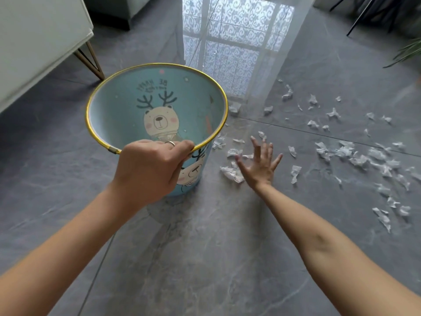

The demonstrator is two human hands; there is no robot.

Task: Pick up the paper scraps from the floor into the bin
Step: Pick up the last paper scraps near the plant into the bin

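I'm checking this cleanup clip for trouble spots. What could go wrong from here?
The left hand grips the bin by its near rim only, so it may tip. The right hand is open with fingers spread over the paper scraps, so light pieces could scatter. Many scraps lie farther right, easy to miss.

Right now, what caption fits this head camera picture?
Left hand grips the blue bin; open right hand reaches toward paper scraps.

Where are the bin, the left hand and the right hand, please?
bin [127, 110]: head view, inner blue wall.
left hand [150, 165]: head view, back of hand gripping rim.
right hand [259, 169]: head view, back of open hand.
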